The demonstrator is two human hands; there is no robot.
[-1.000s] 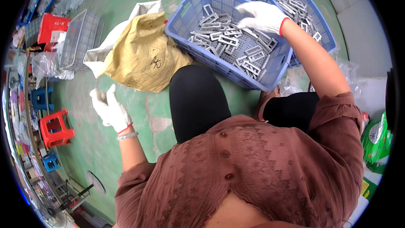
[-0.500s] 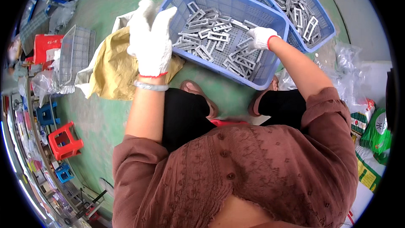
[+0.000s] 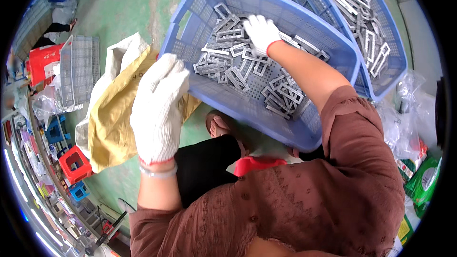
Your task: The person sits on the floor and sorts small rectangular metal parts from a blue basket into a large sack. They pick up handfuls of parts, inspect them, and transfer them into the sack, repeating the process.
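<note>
White knit gloves with red cuffs cover both my hands. My right hand (image 3: 263, 34) reaches into the near blue plastic basket (image 3: 281, 12), fingers spread apart over a pile of grey metal rectangular frames (image 3: 230, 34). Nothing shows in its grasp, though its fingertips are partly blurred. Raised at the basket's left corner, above a yellow sack (image 3: 112, 126), is my left hand (image 3: 159, 109). Its fingers are loosely bent upward, and I see no object in it. More of the grey frames (image 3: 284, 93) lie in the basket's right part, below my right forearm.
A second blue basket (image 3: 397, 74) holding similar frames stands against the near one's far right side. On the left are a grey mesh basket (image 3: 81, 71), a red stool (image 3: 75, 164) and crowded shelving. Clear plastic bags (image 3: 404, 123) lie at right.
My right hand has moved left across the basket to the frames in its middle. My left hand has come lower and nearer, its fingers closer together. The view has shifted.
</note>
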